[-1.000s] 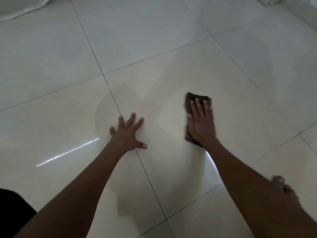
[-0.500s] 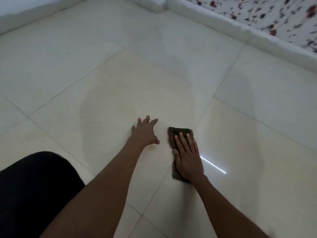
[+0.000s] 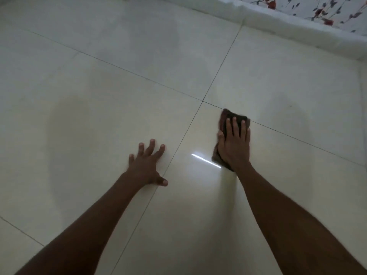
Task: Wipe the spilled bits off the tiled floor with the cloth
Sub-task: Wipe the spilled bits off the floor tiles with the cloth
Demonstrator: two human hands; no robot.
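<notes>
Shiny cream tiles make up the floor [image 3: 123,92], and thin dark lines run between them. In the head view, your right hand [image 3: 234,147] lies flat on top of the dark brown cloth [image 3: 231,117]. Its fingers [image 3: 235,126] are straight and close together, and they press the cloth down on the floor. The cloth sits just by the spot where four tiles meet, and it peeks out past your fingertips and by your wrist. Your left hand [image 3: 146,165] is flat on the bare floor, near the cloth but not touching it. Its fingers are spread wide and hold nothing. A white ledge [image 3: 297,36] runs along the far edge, with flowered fabric [image 3: 325,10] above it. No spilled bits can be made out.
</notes>
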